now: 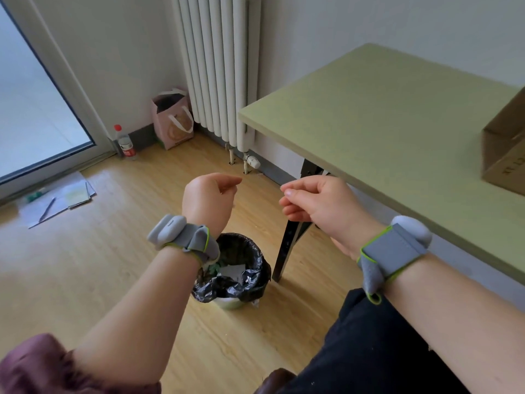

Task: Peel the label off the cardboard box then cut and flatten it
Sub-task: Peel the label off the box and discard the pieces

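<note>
The brown cardboard box [504,155] lies on its side on the green table [383,123], at the far right edge of view, its open end facing left. Both hands hover over the floor, left of the table and well away from the box. My left hand [208,200] has its fingers curled, thumb tip against the fingertips; nothing shows between them. My right hand [315,201] is curled too, thumb laid on the index finger, with nothing visible in it. Below the hands stands a bin [250,280] with a black liner and a pale paper scrap [231,273] inside.
A black table leg [288,248] stands just right of the bin. A white radiator [216,66], a pink paper bag [173,120] and a plastic bottle [125,143] line the far wall. Papers and a pen [56,200] lie on the wooden floor at left.
</note>
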